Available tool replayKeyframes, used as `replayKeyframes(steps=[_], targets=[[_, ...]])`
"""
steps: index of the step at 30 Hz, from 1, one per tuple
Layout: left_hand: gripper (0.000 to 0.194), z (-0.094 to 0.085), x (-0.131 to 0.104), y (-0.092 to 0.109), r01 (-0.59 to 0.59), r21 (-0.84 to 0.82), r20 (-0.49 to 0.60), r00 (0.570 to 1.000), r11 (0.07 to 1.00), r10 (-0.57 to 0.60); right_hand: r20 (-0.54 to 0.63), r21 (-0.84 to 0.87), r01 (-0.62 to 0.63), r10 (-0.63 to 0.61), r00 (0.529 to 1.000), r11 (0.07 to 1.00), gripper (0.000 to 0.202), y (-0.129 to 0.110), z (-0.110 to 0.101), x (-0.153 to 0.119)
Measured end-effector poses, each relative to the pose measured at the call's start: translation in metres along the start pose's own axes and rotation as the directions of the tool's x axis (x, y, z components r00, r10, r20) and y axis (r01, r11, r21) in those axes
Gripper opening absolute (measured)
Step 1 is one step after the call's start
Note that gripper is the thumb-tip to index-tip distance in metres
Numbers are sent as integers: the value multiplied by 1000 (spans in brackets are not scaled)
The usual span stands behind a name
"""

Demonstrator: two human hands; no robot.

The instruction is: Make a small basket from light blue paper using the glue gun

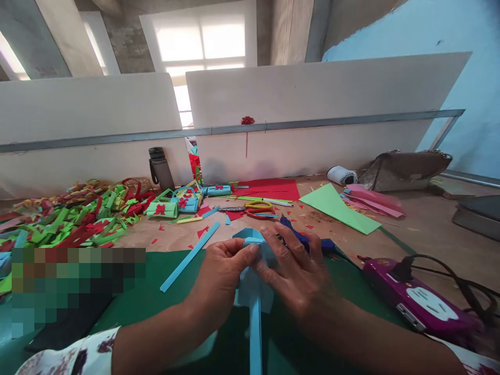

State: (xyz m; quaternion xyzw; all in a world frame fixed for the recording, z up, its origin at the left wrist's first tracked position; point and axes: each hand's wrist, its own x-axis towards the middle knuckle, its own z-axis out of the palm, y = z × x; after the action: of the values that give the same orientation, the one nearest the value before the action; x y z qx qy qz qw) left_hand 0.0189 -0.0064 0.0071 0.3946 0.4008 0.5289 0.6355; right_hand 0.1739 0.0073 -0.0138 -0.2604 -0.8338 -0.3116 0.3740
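Observation:
A light-blue folded paper piece [253,284] is between my hands above the green mat, its upper edge bent over. My left hand [219,284] pinches that folded edge between thumb and fingers. My right hand [299,276] has its fingers stretched and apart, with fingertips against the paper's right side. A long light-blue paper strip [255,338] runs from the piece down toward me. Another blue strip [189,258] lies left of my left hand. Behind my right fingers is a dark-blue tool [295,235], mostly hidden.
Scissors with red and yellow handles [260,209] lie beyond my hands. Green and red paper pieces [97,219] pile at the left, near small paper bags [162,209] and a bottle [161,169]. A purple power strip [422,297] with cables sits right, below a green sheet [338,208].

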Motion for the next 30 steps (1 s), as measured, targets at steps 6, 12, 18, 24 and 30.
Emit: replayKeyframes(steps=[6, 12, 18, 24, 30], targets=[[23, -1, -1, 3, -26, 19, 40, 999, 999, 25, 20, 52, 19, -20, 1000, 998, 37, -1, -1, -1], [19, -3, -3, 3, -53, 15, 46, 998, 998, 53, 40, 25, -17, 16, 999, 1000, 41, -2, 3, -5], [20, -7, 0, 0, -51, 89, -2, 999, 995, 52, 82, -7, -51, 52, 995, 999, 48, -5, 7, -10], [19, -4, -1, 1, -56, 124, -2, 998, 991, 56, 96, 16, -45, 44, 994, 999, 33, -6, 7, -10], [20, -4, -2, 1, -23, 149, -19, 999, 989, 26, 129, 40, -45, 40, 991, 998, 30, -7, 4, -11]])
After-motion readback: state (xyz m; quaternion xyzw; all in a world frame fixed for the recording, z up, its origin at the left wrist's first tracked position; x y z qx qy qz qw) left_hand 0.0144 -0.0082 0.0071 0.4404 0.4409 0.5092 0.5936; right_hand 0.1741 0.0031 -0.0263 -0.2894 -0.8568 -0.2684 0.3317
